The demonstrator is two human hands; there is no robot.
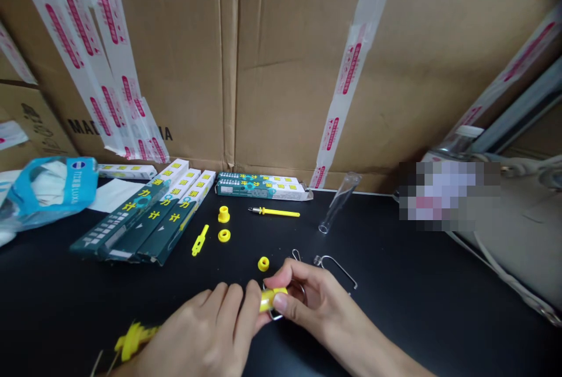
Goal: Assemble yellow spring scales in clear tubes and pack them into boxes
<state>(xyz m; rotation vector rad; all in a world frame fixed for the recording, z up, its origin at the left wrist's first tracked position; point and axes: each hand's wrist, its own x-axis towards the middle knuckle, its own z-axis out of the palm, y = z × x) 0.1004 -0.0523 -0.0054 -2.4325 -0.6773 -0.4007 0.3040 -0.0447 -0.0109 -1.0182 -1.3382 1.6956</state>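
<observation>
Both my hands meet low in the middle over a black table (417, 283). My left hand (206, 330) and my right hand (307, 298) pinch the same small yellow plastic piece (272, 297), which has a metal ring on it. Just behind it lie a yellow ring cap (263, 264), a wire hook (336, 267) and a smaller wire loop (296, 254). Further back lie two more yellow caps (223, 213) (224, 235), a yellow clip (199, 240), a yellow rod with a metal tip (274, 212) and a clear tube (338, 202).
Several dark green and white boxes (144, 219) lie at the left, another (261, 187) at the back. A blue plastic bag (48, 187) sits far left. A yellow part (132, 339) lies under my left wrist. Taped cardboard cartons (281, 61) wall the back; a beige bag (513, 230) is at the right.
</observation>
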